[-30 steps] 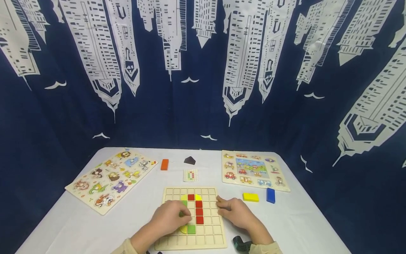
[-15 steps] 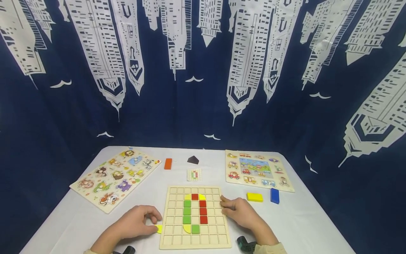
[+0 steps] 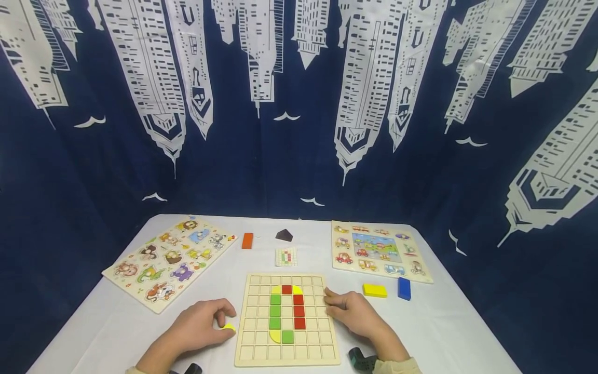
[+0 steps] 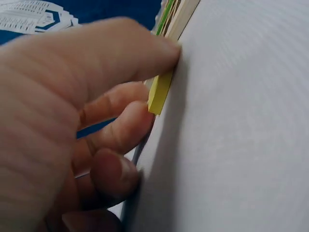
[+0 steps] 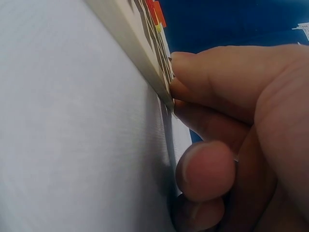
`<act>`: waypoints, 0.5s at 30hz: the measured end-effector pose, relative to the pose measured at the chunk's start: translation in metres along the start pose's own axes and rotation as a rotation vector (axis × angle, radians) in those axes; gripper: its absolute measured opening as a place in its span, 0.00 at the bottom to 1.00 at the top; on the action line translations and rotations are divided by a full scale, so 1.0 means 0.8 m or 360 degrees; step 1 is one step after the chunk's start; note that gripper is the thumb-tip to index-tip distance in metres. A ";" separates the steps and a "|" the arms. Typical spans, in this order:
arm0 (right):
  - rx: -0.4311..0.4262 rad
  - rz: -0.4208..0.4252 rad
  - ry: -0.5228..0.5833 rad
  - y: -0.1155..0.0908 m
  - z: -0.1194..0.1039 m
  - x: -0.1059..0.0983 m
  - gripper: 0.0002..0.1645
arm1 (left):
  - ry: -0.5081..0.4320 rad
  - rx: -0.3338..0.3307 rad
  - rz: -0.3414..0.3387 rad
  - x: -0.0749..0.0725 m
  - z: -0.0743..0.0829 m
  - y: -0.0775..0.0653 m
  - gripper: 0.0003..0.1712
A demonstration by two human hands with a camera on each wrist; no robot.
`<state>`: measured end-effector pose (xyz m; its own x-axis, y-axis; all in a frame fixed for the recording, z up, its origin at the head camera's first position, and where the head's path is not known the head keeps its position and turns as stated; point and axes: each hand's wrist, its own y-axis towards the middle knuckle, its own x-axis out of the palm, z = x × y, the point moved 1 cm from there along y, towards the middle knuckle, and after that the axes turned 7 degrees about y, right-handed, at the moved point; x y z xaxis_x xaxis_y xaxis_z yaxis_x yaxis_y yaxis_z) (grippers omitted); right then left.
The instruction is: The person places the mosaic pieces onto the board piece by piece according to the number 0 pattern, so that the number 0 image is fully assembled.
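My left hand [image 3: 201, 324] is at the left of a wooden grid board [image 3: 252, 349], low over the white table. Between its thumb and finger it pinches a small yellow curved tile [image 3: 228, 326]; the left wrist view shows the tile's thin yellow edge [image 4: 158, 96] below the thumb. My right hand [image 3: 352, 311] holds the board's right edge with thumb and index fingertips, its other fingers curled beneath. On the board a ring of tiles has green squares [image 3: 275, 311], red squares [image 3: 299, 311] and yellow curved corners [image 3: 275, 336]. The ring's lower right cell is bare wood.
Behind the board lies a small pattern card [image 3: 286, 257]. An animal puzzle [image 3: 170, 262] sits at left, a vehicle puzzle [image 3: 380, 252] at right. Loose blocks are yellow [image 3: 375, 290], blue [image 3: 404, 289], orange [image 3: 247, 240] and a dark pentagon [image 3: 284, 235].
My left hand has moved from over the board to its left side and taken up the yellow tile that lay against the board's edge. My right hand keeps its place at the right edge.
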<state>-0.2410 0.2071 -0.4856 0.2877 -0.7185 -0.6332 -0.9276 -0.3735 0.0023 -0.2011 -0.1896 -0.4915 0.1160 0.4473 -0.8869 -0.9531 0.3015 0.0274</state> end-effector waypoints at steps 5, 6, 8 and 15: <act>-0.0004 0.0000 -0.0003 -0.001 0.000 0.000 0.20 | 0.0031 -0.0052 0.0031 -0.002 -0.004 0.000 0.23; -0.0006 -0.0002 -0.0002 -0.001 -0.001 0.000 0.20 | 0.0018 -0.0041 0.0024 -0.003 -0.005 -0.001 0.24; -0.0007 -0.0006 0.0002 -0.001 -0.002 0.000 0.20 | -0.0019 -0.0003 0.0004 -0.006 -0.008 -0.004 0.25; -0.0006 0.0006 -0.0010 -0.001 -0.002 0.000 0.20 | -0.0215 0.0139 -0.0074 -0.013 -0.015 -0.007 0.21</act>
<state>-0.2402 0.2065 -0.4845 0.2828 -0.7160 -0.6383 -0.9277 -0.3733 0.0077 -0.2003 -0.2059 -0.4883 0.2015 0.5388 -0.8180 -0.9187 0.3937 0.0330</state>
